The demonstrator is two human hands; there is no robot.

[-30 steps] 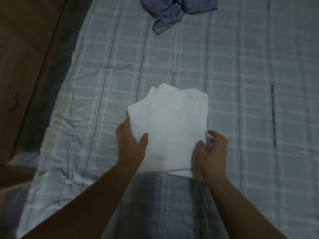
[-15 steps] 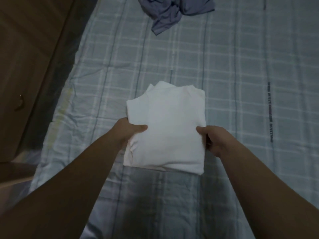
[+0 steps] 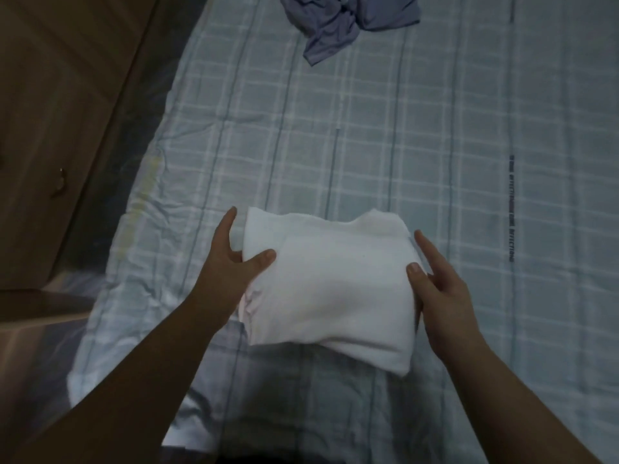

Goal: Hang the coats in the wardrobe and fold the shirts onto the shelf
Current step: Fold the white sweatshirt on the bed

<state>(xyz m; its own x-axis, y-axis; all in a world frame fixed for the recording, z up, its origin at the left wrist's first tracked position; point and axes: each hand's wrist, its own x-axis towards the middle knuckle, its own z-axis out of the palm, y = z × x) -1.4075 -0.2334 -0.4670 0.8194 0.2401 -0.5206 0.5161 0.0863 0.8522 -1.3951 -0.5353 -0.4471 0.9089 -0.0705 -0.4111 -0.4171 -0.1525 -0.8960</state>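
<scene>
A folded white cotton shirt (image 3: 330,296) is held just above the bed covered in a pale blue checked sheet (image 3: 435,145), low in the view at about 6 o'clock. The left hand (image 3: 231,262) grips its left edge, thumb lying on top of the cloth and the fingers (image 3: 226,226) reaching along the side; whether they curl beneath is hidden. The right hand (image 3: 438,286) holds the right edge the same way, thumb pressed on top, long fingers (image 3: 427,247) straight along the fold.

The step in hand looks to be carrying the folded shirt off to the shelf. To do it well, both hands should slide well under the stack so the layers stay flat, since the near right corner already droops and the near left edge shows loose wrinkles that could slip open.

At 12 o'clock a crumpled grey-blue garment (image 3: 348,21) lies on the sheet, well apart from the shirt. At 9 o'clock stands a brown wooden cabinet door with a small metal handle (image 3: 60,182), seemingly closed; nothing inside it shows.
</scene>
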